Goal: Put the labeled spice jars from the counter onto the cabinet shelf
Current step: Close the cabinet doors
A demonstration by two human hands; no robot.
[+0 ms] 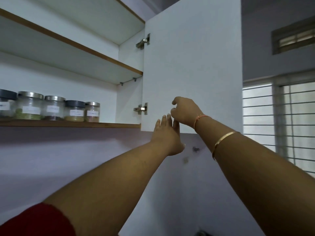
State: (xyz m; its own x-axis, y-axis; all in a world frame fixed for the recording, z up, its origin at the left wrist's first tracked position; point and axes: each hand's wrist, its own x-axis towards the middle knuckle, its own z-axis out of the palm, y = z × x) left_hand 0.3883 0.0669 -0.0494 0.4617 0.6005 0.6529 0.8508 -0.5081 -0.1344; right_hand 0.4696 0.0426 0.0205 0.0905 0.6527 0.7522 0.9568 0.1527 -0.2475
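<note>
Head view
Jars: five spice jars (52,108) stand upright in a close row at the left of the lowest cabinet shelf (68,124), labels facing out.
Handling: the walls are clear and each jar is only part filled, so they are probably light and rigid. Whether they are glass or hard plastic cannot be told, so treat them as breakable. The smooth sides may be slippery.
Hold: best taken round the body just under the lid, away from the paper label. Lids are steel-coloured or dark, and their fit is unknown, so lifting by the lid is a risk.
Left hand (166,138): raised with fingers straight and empty, fingertips at the lower edge of the open cabinet door (192,57).
Right hand (185,111): fingers curled in front of the door's inner face, beside the lower hinge (141,109). Nothing is seen in it.
Hidden: the table is out of frame, so whether any jars are left there is unknown.
Cut off: the leftmost jar runs off the frame edge.
Hard to read: the label writing is blurred, and the right palm faces away.
</note>
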